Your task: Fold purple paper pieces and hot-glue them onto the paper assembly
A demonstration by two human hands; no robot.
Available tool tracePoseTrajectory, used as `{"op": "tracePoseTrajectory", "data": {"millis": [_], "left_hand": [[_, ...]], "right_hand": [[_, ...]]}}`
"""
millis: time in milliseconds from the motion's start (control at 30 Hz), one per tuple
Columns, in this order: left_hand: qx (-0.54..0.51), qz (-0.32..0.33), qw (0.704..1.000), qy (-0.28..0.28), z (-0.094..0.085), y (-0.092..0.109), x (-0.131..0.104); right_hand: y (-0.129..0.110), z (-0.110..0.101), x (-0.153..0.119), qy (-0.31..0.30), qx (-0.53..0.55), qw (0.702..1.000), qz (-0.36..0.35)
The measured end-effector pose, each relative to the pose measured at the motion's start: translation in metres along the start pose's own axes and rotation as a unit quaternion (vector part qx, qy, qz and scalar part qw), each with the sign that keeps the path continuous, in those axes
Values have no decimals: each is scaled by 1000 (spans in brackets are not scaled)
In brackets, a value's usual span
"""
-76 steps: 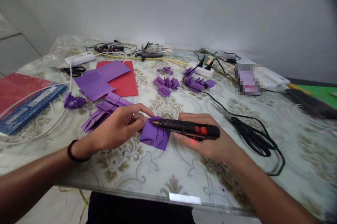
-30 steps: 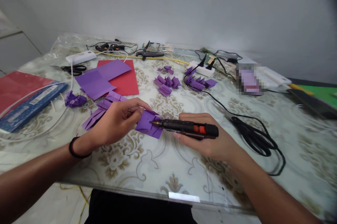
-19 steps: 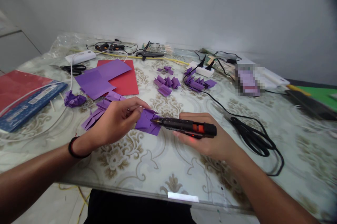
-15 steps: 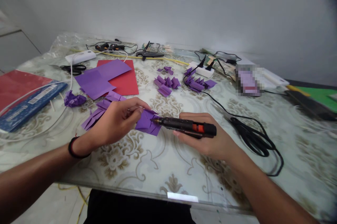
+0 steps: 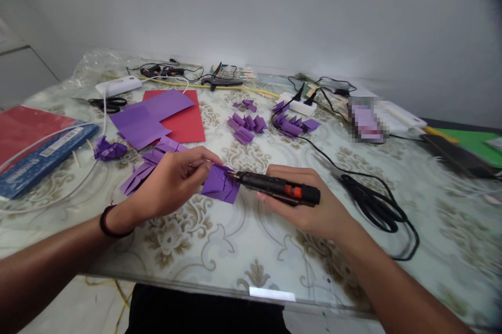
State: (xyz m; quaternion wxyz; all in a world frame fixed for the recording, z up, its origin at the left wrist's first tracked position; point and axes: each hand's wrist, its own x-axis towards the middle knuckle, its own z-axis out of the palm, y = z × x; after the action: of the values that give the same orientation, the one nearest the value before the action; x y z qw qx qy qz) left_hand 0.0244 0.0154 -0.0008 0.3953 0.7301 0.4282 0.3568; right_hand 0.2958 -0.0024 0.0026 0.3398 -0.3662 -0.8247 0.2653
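My left hand (image 5: 178,180) is closed, its thumb and index finger pinching the left side of a folded purple paper piece (image 5: 220,186). Creases show across that piece. Wrapped in my right hand (image 5: 304,195) is a black glue gun (image 5: 274,186) with an orange part near its rear. Its metal tip points left, at the upper right part of the purple piece; whether it touches cannot be told. Folded purple paper strips (image 5: 137,177) lie just behind my left hand, partly hidden by it.
Purple sheets (image 5: 147,119) lie over a red sheet (image 5: 196,127). Left are crumpled purple paper (image 5: 109,149), black scissors (image 5: 112,104) and a blue-red packet (image 5: 47,156). Behind sit folded purple clusters (image 5: 248,127) and a white power strip (image 5: 300,105). A coiled black cord (image 5: 372,203) lies right.
The glue gun's tip has shifted slightly up on the purple piece. My left hand keeps its pinch. The whole view has moved a little.
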Motion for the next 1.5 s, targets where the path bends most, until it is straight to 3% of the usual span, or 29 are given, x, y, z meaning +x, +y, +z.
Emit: {"op": "tracePoseTrajectory", "data": {"millis": [1100,1200,1300,1400,1500], "left_hand": [[53,16,998,-7,-1,2,-1],[42,6,999,5,-1,-1,0],[17,1,1000,24,-3,-3,3],[-8,16,999,31,-3,-2,5],[-17,27,999,24,-4,0,6]], "right_hand": [[-2,4,1,5,-13,1000,12],[-3,2,1,-9,12,1000,2],[-1,-3,-2,-22,67,997,44],[7,-10,-3,31,88,989,118],[23,-15,0,127,-41,980,148]]}}
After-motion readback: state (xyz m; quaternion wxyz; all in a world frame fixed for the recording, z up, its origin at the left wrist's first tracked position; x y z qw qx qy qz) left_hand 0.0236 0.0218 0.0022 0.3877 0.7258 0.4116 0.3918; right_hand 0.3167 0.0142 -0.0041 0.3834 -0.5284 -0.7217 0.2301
